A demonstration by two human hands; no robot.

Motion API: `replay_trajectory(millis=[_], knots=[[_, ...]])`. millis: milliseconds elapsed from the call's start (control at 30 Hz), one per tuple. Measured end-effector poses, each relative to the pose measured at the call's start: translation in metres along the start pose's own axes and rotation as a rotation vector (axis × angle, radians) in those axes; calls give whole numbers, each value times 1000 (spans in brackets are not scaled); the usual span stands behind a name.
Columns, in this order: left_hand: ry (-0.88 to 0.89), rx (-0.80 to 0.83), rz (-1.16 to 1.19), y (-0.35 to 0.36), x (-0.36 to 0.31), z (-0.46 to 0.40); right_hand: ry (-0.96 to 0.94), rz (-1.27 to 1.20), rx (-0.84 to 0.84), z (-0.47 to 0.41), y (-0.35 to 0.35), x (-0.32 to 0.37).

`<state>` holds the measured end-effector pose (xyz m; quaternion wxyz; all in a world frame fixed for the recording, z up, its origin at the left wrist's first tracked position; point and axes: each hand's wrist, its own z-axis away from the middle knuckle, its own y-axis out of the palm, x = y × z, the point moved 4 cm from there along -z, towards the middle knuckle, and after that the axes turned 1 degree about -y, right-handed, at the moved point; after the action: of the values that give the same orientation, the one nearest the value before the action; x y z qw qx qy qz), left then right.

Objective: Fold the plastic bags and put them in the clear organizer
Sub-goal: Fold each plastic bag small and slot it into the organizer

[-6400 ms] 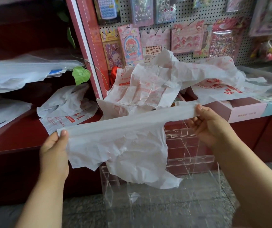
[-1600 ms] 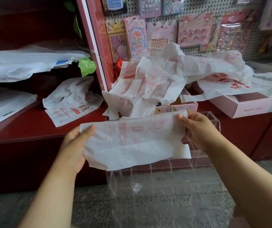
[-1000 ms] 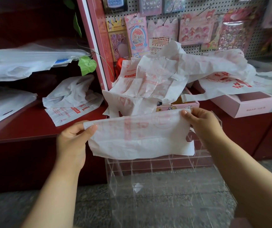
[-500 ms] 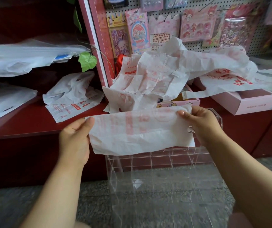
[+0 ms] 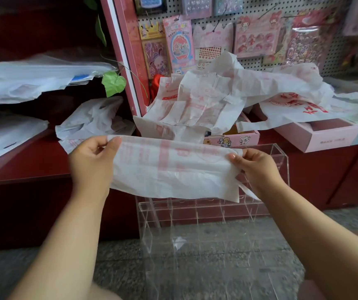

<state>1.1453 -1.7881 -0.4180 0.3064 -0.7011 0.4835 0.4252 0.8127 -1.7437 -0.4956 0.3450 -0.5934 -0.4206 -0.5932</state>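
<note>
I hold a white plastic bag with pink print (image 5: 173,172), folded into a flat band, stretched between both hands at chest height. My left hand (image 5: 91,161) pinches its left end with thumb and fingers. My right hand (image 5: 258,167) pinches its right end. Below and behind the bag stands the clear organizer (image 5: 195,215), a transparent box with several small compartments, on the floor against the red counter. A heap of unfolded white bags with red print (image 5: 227,98) lies on the counter behind.
More crumpled bags (image 5: 91,120) lie on the dark red shelf (image 5: 22,167) at left. Pink boxes (image 5: 325,135) sit on the counter at right. A pegboard with sticker packs (image 5: 256,37) rises behind. Grey stone floor (image 5: 117,260) lies below.
Since six seconds ago the bag has been folded from a long loose strip into a shorter flat band. In the last second my hands lowered the top edge slightly, narrowing the band.
</note>
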Motion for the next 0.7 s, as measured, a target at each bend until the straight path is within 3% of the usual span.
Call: replay_trajectory(millis=[133, 267, 433, 533, 700], knots=[[119, 79, -136, 8, -30, -15, 37, 60, 20, -1, 0, -3], [237, 251, -201, 29, -69, -14, -17, 356, 82, 8, 7, 8], [287, 527, -205, 58, -94, 4, -208, 498, 434, 39, 39, 28], [316, 671, -196, 71, -107, 15, -214, 462, 518, 50, 56, 28], [314, 613, -160, 67, -118, 7, -124, 451, 546, 50, 56, 25]])
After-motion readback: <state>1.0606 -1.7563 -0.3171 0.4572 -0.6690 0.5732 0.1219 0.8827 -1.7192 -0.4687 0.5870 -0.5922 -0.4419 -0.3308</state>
